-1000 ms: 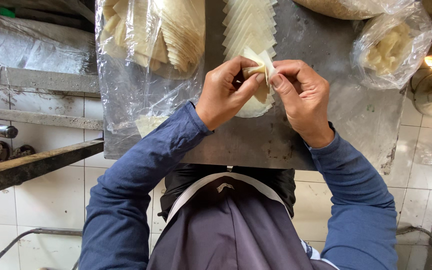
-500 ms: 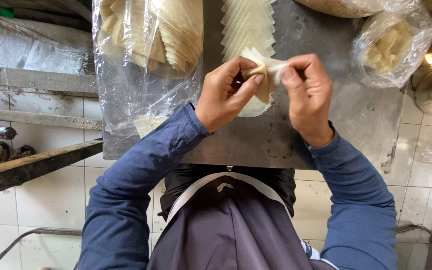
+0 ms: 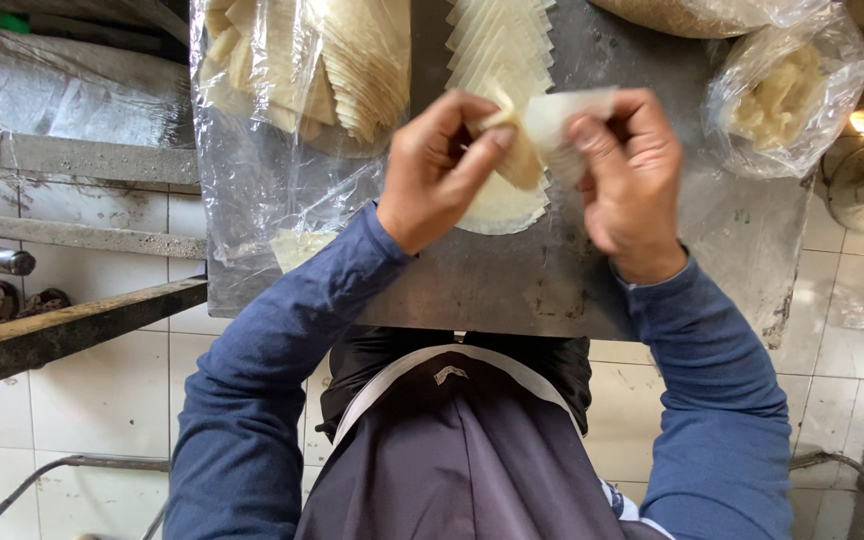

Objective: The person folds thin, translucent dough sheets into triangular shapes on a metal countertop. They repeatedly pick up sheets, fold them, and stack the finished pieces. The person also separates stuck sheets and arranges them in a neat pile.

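Observation:
Both my hands are raised over a metal table and pinch one thin pale dough wrapper between them. My left hand grips its left part with thumb and fingers. My right hand holds its right edge, which is blurred by motion. Directly beneath and beyond the hands lies a fanned stack of the same wrappers, with a rounded one at its near end.
A clear plastic bag of more wrappers lies on the table's left side. At the right is a knotted bag of pale lumpy stuff, with another bag at the top edge. Rusty metal bars stand at the left above a white tiled floor.
The hands have drawn slightly apart. My right hand has shifted right and pulled the wrapper's edge out, so the folded piece now looks more spread.

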